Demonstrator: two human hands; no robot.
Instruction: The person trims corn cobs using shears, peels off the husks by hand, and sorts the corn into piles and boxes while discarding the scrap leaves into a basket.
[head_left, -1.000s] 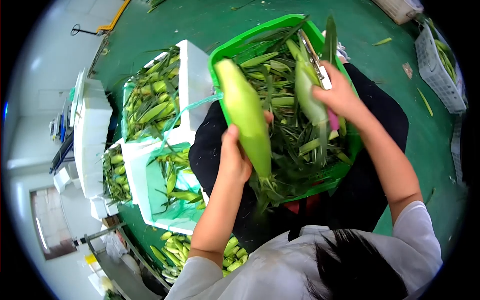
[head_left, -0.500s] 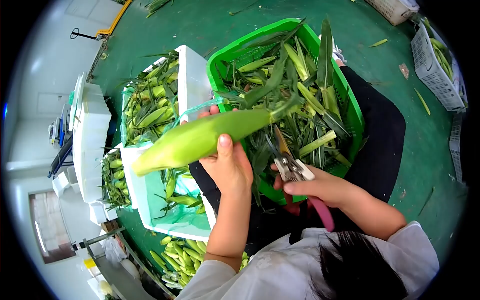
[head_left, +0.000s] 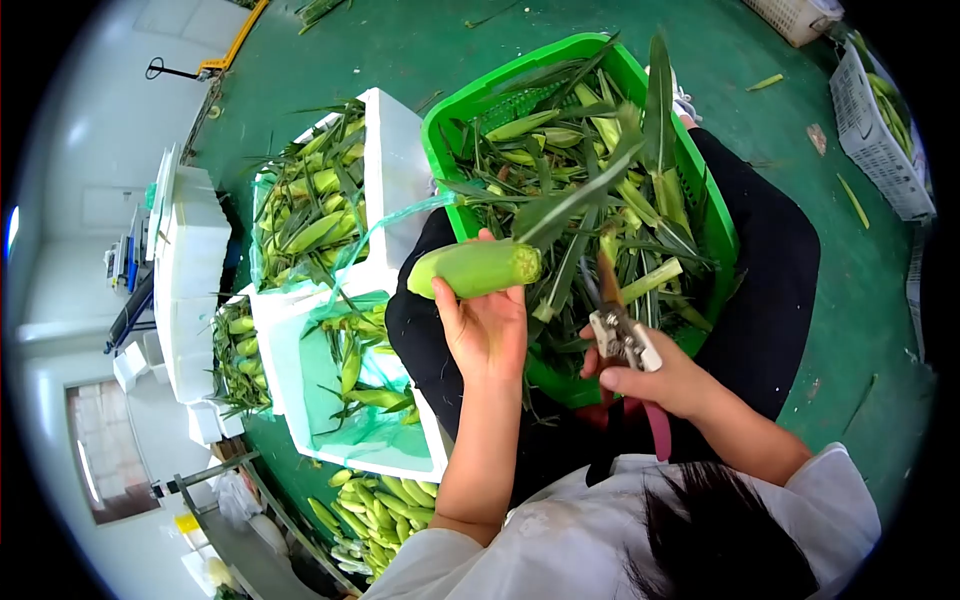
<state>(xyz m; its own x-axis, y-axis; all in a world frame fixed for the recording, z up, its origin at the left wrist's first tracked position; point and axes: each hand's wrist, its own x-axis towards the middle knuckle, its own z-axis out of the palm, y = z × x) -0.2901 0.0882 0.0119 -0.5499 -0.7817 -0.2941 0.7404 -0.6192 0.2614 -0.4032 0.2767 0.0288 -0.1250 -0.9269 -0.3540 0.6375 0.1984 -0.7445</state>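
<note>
My left hand (head_left: 490,340) is closed around an ear of corn (head_left: 465,268) in its green husk, thumb along the near side. The ear's pale cut end faces right, above the green basket (head_left: 722,225). Pruning shears (head_left: 622,338) with dark blades and red handles are gripped in my right hand (head_left: 655,378), blades pointing up and away from me. A blurred leafy piece (head_left: 585,195) is over the basket, just beyond the cut end. Leaves and husk trimmings (head_left: 520,125) fill the basket between my legs.
Left of me, a white foam box (head_left: 395,140) holds leafy corn ears. A nearer foam box (head_left: 440,445), lined with green film, contains a few ears. Trimmed ears (head_left: 375,515) lie piled at lower left. White crates (head_left: 850,110) stand at right; scraps lie on the floor.
The leafy end has come off the ear, leaving a cut face. My left hand has turned the ear so that end faces me more. The shears have shifted slightly right.
</note>
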